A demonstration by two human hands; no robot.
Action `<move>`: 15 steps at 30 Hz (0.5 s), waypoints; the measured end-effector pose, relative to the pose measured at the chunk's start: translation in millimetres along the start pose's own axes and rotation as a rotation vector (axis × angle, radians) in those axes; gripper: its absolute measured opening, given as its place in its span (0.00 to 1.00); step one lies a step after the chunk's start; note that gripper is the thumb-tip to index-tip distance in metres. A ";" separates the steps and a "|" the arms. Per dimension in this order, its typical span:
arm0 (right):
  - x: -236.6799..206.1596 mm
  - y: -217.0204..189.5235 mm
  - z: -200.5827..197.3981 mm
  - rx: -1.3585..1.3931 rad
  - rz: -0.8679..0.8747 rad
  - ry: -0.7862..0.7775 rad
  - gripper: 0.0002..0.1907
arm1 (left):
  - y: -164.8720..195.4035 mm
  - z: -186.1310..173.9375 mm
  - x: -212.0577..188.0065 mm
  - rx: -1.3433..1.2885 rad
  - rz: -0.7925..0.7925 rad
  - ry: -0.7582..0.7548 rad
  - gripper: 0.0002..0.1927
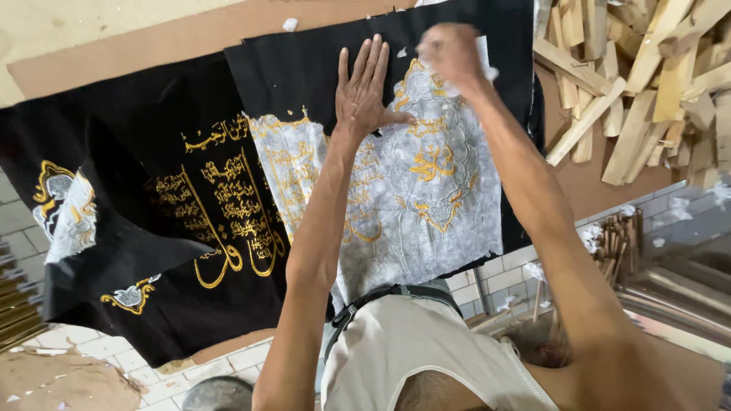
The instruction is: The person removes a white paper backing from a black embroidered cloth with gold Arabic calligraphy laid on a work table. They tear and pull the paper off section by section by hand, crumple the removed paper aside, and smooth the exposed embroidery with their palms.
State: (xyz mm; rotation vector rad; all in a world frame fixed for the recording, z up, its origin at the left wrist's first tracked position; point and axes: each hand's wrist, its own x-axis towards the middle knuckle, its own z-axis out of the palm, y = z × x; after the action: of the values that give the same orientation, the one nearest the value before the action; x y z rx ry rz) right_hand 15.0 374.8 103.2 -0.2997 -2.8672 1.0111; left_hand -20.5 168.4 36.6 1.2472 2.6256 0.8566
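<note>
While the left hand (368,90) presses flat, fingers spread, on the black cloth (304,68) with gold stitching, the blurred right hand (451,55) is clenched on white paper backing (434,221). Scrap wood (640,84) is cut off at right on the worktop (152,42).

two cloths (381,152) lie overlapping on the bench (152,42), one (152,228) toward its left edge. wood offcuts (647,76) are heaped at its right edge. both grips rest on the right cloth.
</note>
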 end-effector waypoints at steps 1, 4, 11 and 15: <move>-4.9 9.8 -6.1 0.058 0.115 0.040 0.08 | 0.4 0.5 -0.3 0.002 -0.007 -0.004 0.81; -26.7 34.4 -23.8 -0.165 -0.010 0.130 0.08 | 0.8 1.0 1.6 0.003 -0.006 -0.011 0.81; -37.4 32.3 -11.5 -0.262 -0.200 0.288 0.11 | 6.5 3.7 -1.0 -0.005 0.073 0.015 0.57; -30.6 33.5 -6.4 -0.258 -0.135 0.126 0.13 | 21.5 20.3 -8.8 0.031 0.102 0.074 0.27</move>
State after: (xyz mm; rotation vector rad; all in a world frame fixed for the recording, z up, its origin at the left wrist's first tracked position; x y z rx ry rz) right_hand 51.0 397.7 86.6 -0.1766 -2.8555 0.5793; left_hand 6.5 181.6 29.9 1.3934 2.6619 0.8986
